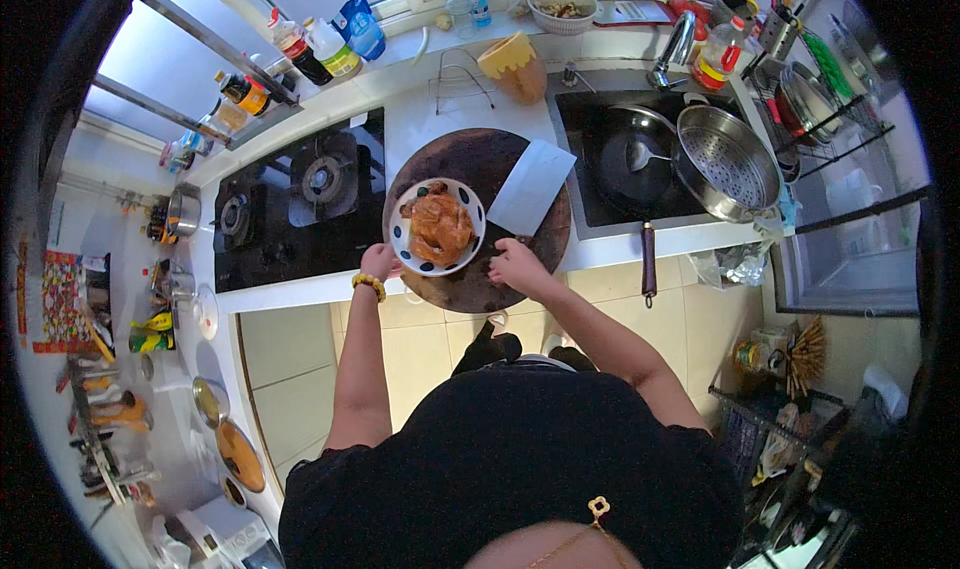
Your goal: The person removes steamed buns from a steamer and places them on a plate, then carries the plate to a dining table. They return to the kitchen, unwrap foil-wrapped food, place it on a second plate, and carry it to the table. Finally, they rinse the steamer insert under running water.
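A cooked whole bird [441,228], browned all over, lies in a white plate with dark dots [406,263]. The plate rests on the left part of a round dark wooden chopping board [450,149]. My left hand [377,262], with a beaded bracelet at the wrist, is at the plate's lower left edge; whether its fingers grip anything is unclear. My right hand [517,267] is over the board's lower right part, its fingers bent and apart, with nothing seen in it. Just above it lies a broad pale flat blade, seemingly a cleaver [531,186].
Left of the board is a black gas hob [300,216]. At the right, a sink [592,227] holds a wok [626,171] with a metal spoon and a steel steamer pot [727,156]. Behind stand a knife block [514,70], a wire rack [459,81] and several bottles.
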Demonstrator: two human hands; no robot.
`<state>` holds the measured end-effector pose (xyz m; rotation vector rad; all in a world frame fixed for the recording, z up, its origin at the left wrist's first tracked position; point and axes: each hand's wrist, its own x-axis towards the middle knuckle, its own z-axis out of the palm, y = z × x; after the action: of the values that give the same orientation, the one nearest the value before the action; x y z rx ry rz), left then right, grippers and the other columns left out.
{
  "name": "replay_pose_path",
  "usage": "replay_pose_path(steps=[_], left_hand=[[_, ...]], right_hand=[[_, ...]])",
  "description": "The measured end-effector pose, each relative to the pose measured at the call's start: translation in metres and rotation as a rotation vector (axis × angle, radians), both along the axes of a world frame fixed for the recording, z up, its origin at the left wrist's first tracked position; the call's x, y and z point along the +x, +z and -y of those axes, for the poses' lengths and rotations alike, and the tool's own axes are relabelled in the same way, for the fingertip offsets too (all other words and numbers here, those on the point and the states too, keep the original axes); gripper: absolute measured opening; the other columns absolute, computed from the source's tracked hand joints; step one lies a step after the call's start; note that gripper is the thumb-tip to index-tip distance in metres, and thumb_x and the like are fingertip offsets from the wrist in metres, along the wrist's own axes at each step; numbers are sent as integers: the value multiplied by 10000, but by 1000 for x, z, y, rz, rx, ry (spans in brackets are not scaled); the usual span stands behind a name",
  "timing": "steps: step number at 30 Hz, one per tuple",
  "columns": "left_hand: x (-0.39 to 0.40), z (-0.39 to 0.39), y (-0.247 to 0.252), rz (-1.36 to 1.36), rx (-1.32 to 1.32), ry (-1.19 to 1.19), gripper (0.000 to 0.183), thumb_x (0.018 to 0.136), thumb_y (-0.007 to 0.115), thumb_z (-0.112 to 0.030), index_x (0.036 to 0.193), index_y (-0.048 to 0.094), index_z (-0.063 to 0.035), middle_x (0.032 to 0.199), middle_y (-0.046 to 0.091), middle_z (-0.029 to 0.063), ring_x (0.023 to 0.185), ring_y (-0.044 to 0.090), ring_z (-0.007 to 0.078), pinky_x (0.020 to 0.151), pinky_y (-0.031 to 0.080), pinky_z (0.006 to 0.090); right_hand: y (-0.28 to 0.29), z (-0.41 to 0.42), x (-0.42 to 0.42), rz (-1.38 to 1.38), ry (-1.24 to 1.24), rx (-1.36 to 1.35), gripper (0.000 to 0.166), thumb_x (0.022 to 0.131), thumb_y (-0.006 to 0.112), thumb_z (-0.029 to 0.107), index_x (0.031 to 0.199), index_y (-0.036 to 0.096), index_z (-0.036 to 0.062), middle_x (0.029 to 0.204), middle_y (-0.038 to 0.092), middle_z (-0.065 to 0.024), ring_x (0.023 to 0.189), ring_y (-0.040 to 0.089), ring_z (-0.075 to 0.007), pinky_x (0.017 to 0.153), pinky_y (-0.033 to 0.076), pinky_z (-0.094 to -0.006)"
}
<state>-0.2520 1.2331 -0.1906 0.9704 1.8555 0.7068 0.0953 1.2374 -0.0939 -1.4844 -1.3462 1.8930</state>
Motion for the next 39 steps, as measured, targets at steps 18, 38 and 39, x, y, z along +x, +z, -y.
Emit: replay_pose_path(steps=[18,38,39], left_hand=[[42,-15,81,348,238,-412,190,848,440,-22,992,543,46,857,634,105,684,656,185,566,584,301],[430,304,208,544,62,-1775,139,868,460,-17,966,534,47,834,613,82,701,625,150,613,548,276],[445,340,202,564,27,-1838,136,870,457,-19,961,534,46,836,613,82,699,625,149,614,550,276]], right_hand=[[-27,57,-77,-190,-852,244,529,778,473,7,1294,353,16,1128,521,-171,1048,521,-276,893,425,-356],[141,541,56,-173,-2160,525,588,808,428,-32,1358,227,24,998,578,-217,776,653,-296,638,588,-388],[148,577,55,-135,-2230,503,594,802,426,-34,1360,233,26,980,579,-208,760,653,-289,640,588,-387]])
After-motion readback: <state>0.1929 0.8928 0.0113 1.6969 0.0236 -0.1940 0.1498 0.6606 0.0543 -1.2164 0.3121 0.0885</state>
